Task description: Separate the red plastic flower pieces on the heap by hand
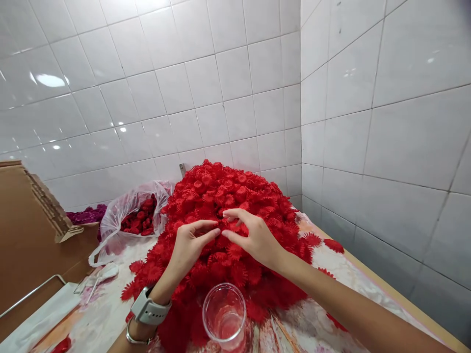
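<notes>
A large heap of red artificial flowers (235,189) with fringed petals fills the middle of the table. Over its front half, my left hand (195,238) has thumb and forefinger almost together around a small red flower, which barely stands out against the heap. My right hand (253,235) faces it from the right, thumb and forefinger apart, with red flowers showing in the gap. Below both hands stands a clear plastic cup (224,318), its inside looking reddish. Thin pale sticks (274,336) lie just right of the cup.
Left of the heap sits a clear plastic bag (114,215) with darker red flowers inside. Behind it are purple flowers (86,215), and a cardboard box (33,235) stands at far left. Loose red flowers (333,245) lie near the table's right edge. Tiled walls (221,73) enclose the corner.
</notes>
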`<state>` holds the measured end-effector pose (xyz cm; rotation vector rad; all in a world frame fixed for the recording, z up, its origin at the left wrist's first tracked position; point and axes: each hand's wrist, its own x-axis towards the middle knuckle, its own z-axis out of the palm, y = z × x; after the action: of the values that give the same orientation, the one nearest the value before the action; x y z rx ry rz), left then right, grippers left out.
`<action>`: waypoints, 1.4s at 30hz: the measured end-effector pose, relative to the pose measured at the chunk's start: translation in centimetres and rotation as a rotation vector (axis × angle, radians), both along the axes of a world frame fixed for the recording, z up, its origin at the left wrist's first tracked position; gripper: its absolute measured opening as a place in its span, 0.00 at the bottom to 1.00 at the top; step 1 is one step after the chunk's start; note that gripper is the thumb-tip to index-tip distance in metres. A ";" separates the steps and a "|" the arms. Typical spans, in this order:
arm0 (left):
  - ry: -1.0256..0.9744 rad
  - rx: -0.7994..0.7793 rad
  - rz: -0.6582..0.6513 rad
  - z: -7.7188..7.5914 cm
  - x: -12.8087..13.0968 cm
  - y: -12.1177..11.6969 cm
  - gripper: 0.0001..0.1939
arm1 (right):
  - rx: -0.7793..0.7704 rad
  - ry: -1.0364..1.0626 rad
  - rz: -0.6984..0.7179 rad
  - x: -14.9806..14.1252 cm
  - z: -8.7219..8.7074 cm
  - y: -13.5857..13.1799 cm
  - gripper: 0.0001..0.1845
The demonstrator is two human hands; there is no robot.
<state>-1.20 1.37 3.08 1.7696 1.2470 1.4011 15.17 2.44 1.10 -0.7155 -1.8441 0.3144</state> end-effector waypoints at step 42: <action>-0.242 -0.133 -0.187 -3.3 0.7 -0.7 0.16 | -0.402 0.199 0.212 0.1 -2.4 -0.5 0.19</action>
<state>-0.55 0.63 -0.18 1.5322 0.9964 1.3458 15.29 1.89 -1.33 -0.7281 -1.6843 0.8817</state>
